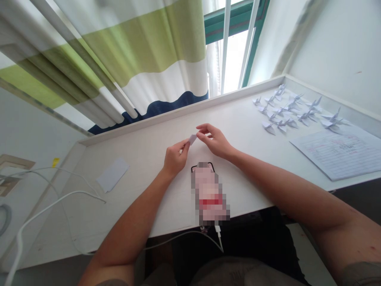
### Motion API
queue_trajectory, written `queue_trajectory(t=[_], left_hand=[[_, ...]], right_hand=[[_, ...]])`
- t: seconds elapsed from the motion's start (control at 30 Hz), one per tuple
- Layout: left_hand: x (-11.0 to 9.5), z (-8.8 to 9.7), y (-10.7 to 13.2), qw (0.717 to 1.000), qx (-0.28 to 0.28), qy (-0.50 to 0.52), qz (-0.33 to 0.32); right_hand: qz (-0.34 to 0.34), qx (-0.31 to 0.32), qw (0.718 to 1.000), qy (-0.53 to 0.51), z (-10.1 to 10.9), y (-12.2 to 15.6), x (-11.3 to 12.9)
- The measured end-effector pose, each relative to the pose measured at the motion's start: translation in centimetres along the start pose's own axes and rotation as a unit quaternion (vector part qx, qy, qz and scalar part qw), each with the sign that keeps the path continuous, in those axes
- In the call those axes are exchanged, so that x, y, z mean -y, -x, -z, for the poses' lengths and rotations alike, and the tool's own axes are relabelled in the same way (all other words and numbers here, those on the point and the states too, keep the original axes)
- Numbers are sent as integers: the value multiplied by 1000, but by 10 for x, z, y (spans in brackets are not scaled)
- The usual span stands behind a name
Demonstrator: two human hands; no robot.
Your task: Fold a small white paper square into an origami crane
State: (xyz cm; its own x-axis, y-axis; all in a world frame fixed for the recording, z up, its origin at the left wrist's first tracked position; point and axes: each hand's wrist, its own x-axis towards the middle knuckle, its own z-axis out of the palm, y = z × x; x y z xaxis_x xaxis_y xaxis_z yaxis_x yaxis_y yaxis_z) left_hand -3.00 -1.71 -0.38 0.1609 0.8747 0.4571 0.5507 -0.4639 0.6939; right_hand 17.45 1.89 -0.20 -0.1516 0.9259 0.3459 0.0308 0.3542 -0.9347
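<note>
Over the middle of a white desk (143, 151), both hands hold one small folded piece of white paper (193, 139). My left hand (175, 158) pinches its left end with fingers curled. My right hand (214, 140) pinches the right end between thumb and forefinger, its other fingers loosely bent. A phone (210, 192) lies flat on the desk just below the hands, with a white cable (218, 234) plugged into its near end.
Several folded paper cranes (285, 111) sit at the desk's far right corner, with a lined written sheet (339, 153) in front of them. A white paper slip (112, 174) lies at left. White cables (44, 206) trail at far left. Striped curtain (119, 59) and window behind.
</note>
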Motion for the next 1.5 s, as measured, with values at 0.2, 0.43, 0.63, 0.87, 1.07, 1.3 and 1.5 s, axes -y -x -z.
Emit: queue_trajectory(t=[0.2, 0.43, 0.63, 0.87, 1.07, 1.3, 1.5], left_hand=[[-8, -1, -3, 948, 103, 263, 148], [-4, -4, -3, 932, 80, 301, 186], [-7, -3, -4, 920, 67, 321, 215], [-11, -1, -6, 897, 51, 365, 244], [-12, -1, -5, 907, 55, 352, 222], [-14, -3, 0, 938, 72, 295, 168], [-17, -3, 3, 940, 90, 276, 176]], right_hand=[[50, 109, 992, 30, 4, 0, 1], [-6, 145, 989, -25, 7, -2, -7], [2, 149, 988, -40, 6, -2, -8], [1, 139, 990, -36, 4, -3, -9], [11, 104, 993, -45, 3, -3, -9], [-49, 99, 990, -82, -1, 1, -6], [-52, 103, 991, -73, -1, 3, 1]])
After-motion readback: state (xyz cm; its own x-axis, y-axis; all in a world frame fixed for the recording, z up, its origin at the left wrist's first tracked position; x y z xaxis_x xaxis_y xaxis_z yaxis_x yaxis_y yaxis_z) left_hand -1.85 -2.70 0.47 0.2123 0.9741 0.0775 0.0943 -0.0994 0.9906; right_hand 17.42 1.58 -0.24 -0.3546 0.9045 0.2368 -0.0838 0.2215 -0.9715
